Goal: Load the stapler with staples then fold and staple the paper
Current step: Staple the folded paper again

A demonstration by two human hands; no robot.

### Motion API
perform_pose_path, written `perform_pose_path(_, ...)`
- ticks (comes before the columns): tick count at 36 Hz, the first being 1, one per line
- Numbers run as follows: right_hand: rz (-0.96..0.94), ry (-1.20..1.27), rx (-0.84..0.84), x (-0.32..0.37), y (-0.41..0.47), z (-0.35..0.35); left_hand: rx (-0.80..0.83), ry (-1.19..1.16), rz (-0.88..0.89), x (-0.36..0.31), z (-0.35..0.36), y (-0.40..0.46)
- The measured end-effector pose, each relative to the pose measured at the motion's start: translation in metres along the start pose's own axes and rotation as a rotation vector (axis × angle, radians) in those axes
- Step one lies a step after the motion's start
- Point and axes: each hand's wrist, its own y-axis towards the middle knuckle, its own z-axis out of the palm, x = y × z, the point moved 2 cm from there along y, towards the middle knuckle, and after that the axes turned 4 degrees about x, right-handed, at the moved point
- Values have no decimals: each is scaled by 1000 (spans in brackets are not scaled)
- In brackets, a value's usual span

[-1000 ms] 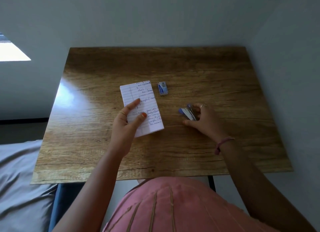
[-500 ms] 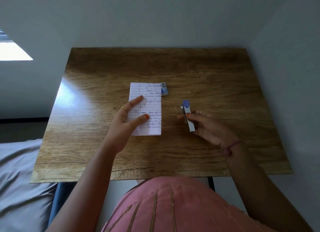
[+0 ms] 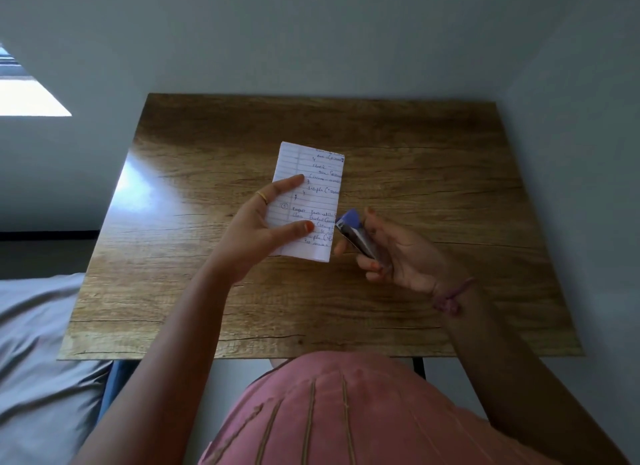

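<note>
Folded paper [image 3: 309, 198] held up over the middle of the wooden surface [image 3: 433, 173], long and thin, blue writing on the lined side. Left hand [image 3: 258, 236] pinching it from the 9 o'clock side: thumb on the front near the bottom, one finger pressed higher up, the others hidden behind the sheet. Right hand [image 3: 398, 253] curled round the small stapler [image 3: 358, 234], blue cap and shiny metal nose pointing toward 10 o'clock. Stapler nose right at the paper's 3 o'clock edge, low down; touching or just beside, hard to tell. Cannot tell either if the paper edge already sits inside the stapler's mouth.

How far along, as a guess from this look alone: folding looks done, since the sheet is narrow with a neat crease along one side. Loading most likely done too, as the stapler is closed up and aimed at the paper, though no staples can be seen inside. No staple seen in the paper yet. Left to do: slide the edge into the mouth, squeeze hard, check that the layers hold together.

Staple box nowhere to be seen; maybe hidden behind the raised paper. Grey bed [image 3: 38, 343] at 8 o'clock of the surface, bright window patch [image 3: 31, 95] at 10 o'clock. Pink top [image 3: 346, 416] at 6 o'clock.
</note>
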Motion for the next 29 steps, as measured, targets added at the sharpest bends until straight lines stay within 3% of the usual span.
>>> perform_pose_path(9, 2, -312, -131, 15, -3, 7, 81, 175, -7, -6, 2, 8)
perform_pose_path(29, 19, -285, -164, 8, 5, 11, 166, 247, 16, -15, 5, 18)
